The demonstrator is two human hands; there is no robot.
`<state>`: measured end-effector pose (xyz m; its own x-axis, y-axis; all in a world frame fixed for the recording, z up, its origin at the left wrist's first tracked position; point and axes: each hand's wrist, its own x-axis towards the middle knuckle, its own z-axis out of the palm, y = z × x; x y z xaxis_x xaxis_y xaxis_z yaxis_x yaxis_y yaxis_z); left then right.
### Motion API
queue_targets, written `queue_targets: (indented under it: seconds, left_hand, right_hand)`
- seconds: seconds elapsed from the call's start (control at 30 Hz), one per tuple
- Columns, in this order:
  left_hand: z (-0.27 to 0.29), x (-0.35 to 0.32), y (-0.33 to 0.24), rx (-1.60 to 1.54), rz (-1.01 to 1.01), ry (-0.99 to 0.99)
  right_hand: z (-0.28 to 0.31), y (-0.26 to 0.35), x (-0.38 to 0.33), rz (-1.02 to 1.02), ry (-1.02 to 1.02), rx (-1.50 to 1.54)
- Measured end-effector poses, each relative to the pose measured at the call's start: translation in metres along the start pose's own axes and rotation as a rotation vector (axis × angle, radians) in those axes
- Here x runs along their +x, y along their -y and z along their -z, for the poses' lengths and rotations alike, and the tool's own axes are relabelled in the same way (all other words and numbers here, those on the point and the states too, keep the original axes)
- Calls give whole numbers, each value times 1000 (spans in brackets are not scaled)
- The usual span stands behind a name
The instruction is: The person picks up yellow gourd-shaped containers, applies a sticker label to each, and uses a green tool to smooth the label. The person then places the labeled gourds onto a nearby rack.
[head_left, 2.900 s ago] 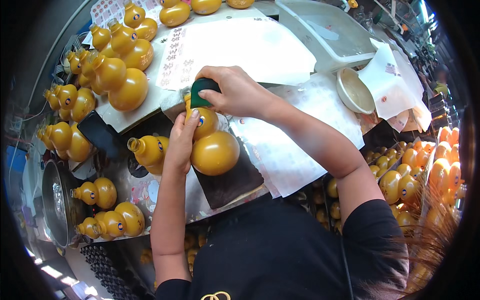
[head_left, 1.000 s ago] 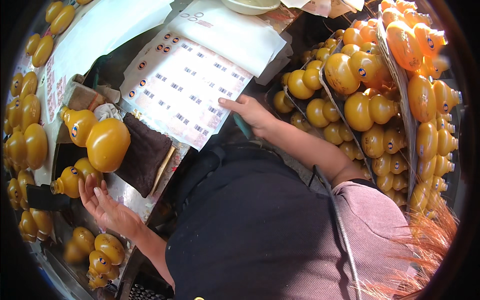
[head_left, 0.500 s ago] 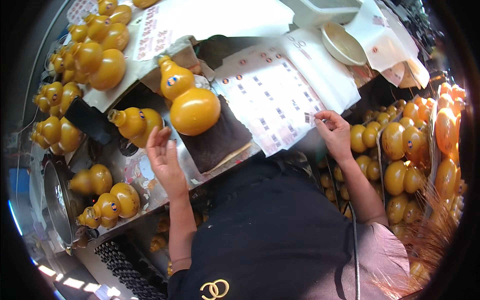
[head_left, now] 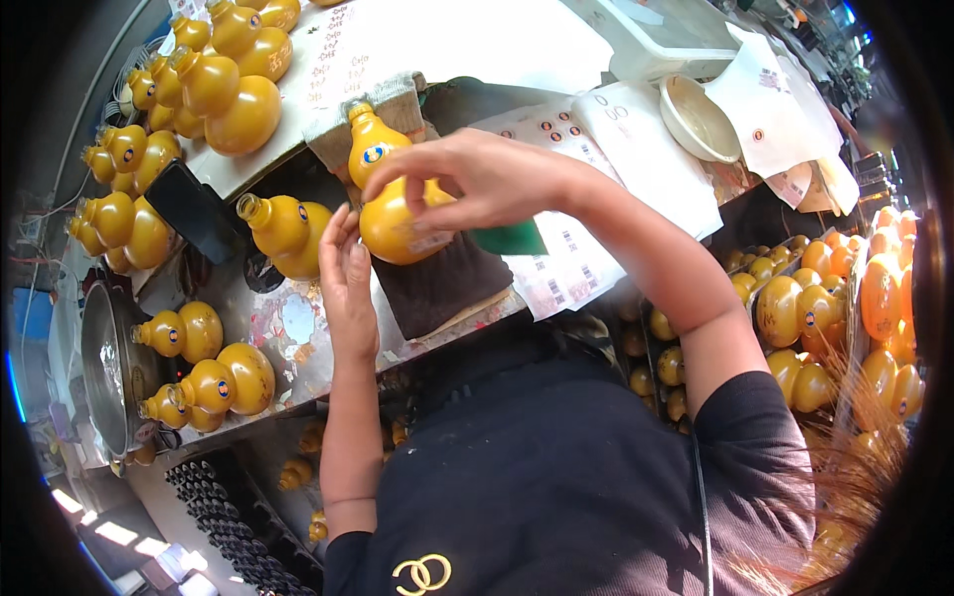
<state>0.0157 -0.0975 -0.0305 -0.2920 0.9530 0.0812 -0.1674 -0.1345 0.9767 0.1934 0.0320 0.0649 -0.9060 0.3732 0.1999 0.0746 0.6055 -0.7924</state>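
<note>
Bottle (head_left: 388,233), one, yellow and gourd-shaped, lies near the centre of the frame, its neck toward the top, its round lower bulb above one dark cloth (head_left: 442,288). From my distant seat I count two bare hands around it. The right hand (head_left: 482,184) reaches in over the bulb, thumb and forefinger bent into a loose arc with a clear gap between them, their tips at the bulb; whether anything is pinched there I cannot tell. One green flat piece (head_left: 512,238) juts from beneath that palm, gripped by fingers hidden from me. The left hand (head_left: 348,288) is loosely open, fingers nearly straight, tips at the bulb's left side, touching or just beside it. Left of centre I find one second bottle (head_left: 283,233) and one black phone-like slab (head_left: 194,214); at lower left, three smaller-looking bottles (head_left: 243,377), as far as overlap lets me count, beside one metal pan (head_left: 104,348). Bottles crowded at upper left (head_left: 243,114) and in crates at right (head_left: 785,308) overlap too much to count. Upper right has one pale bowl (head_left: 701,119) and one clear tub (head_left: 686,60).
</note>
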Motion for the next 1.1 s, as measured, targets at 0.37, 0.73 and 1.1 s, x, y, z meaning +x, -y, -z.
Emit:
queue_targets:
  seconds: [0.37, 0.73, 1.1]
  left_hand:
    - [-12, 12, -10, -117, 128, 30]
    - [-9, 12, -9, -71, 156, 99]
    - [12, -40, -2, 139, -142, -271]
  right_hand:
    - [-34, -23, -14, -560, -394, -11]
    - [-56, -37, -31, -645, -326, 189]
    - [-101, 29, -40, -307, -225, 646]
